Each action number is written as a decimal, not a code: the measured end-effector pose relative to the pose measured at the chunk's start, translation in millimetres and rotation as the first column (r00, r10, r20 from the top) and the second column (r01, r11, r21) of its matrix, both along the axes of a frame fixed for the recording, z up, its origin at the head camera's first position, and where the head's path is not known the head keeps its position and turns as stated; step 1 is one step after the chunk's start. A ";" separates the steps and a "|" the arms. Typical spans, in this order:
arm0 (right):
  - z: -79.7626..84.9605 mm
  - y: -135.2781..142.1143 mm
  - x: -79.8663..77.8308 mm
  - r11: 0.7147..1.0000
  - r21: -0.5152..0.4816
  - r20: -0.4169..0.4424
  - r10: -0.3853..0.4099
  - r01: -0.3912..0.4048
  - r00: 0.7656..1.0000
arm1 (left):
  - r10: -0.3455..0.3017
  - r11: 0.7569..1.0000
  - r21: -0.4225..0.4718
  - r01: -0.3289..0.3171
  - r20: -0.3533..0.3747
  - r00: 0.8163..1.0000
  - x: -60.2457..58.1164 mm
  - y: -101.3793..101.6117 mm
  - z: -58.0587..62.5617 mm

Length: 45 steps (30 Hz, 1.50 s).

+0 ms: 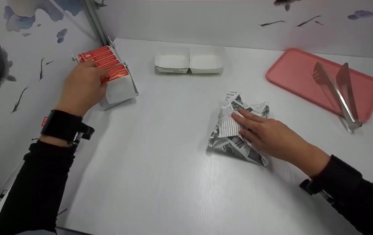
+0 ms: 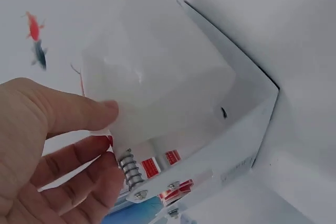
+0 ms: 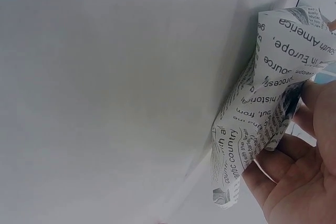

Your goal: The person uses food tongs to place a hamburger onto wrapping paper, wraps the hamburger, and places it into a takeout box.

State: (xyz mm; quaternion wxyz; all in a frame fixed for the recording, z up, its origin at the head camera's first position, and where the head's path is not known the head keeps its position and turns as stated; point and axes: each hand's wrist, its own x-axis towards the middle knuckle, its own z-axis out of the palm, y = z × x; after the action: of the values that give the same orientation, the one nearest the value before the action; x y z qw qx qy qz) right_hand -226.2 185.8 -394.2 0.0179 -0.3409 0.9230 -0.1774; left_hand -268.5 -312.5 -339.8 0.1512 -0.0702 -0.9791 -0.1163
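Note:
At the far left corner of the table, my left hand (image 1: 83,86) pinches the edge of a red-printed sticker (image 1: 118,72) between thumb and fingers. In the left wrist view the pale back of that sticker (image 2: 157,66) bends up from a white holder (image 2: 249,121) with a spring (image 2: 129,169). More red-printed stickers (image 1: 100,57) lie on the holder. My right hand (image 1: 268,135) rests with extended fingers on a folded package wrapped in newsprint-patterned paper (image 1: 228,125), near the table's middle. The contents of the wrapping are hidden.
An open white clamshell box (image 1: 206,62) with two halves stands at the back. A pink tray (image 1: 294,71) lies at the back right, with metal tongs (image 1: 343,101) across it, their handle end over its near edge. Walls border the table behind and left.

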 end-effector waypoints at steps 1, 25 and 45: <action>-0.4 0.2 0.1 1.000 -0.002 -0.001 0.003 -0.003 1.000 | 0.013 0.999 0.037 -0.014 0.016 1.000 -0.8 0.9 0.7; 1.3 -0.4 -1.6 0.999 -0.005 -0.021 0.038 -0.038 0.999 | -0.011 0.996 0.084 -0.012 0.276 0.961 -19.2 -9.7 24.2; 1.5 1.6 -0.4 1.000 -0.010 0.000 0.014 -0.014 1.000 | -0.118 0.989 -0.062 0.137 0.242 0.963 -17.1 -7.8 20.2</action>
State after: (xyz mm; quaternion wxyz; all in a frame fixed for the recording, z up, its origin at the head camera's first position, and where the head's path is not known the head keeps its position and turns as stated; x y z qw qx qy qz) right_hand -226.6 187.4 -392.8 0.0175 -0.3475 0.9197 -0.1817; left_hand -285.5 -320.3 -319.6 0.0221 -0.1243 -0.9875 -0.0948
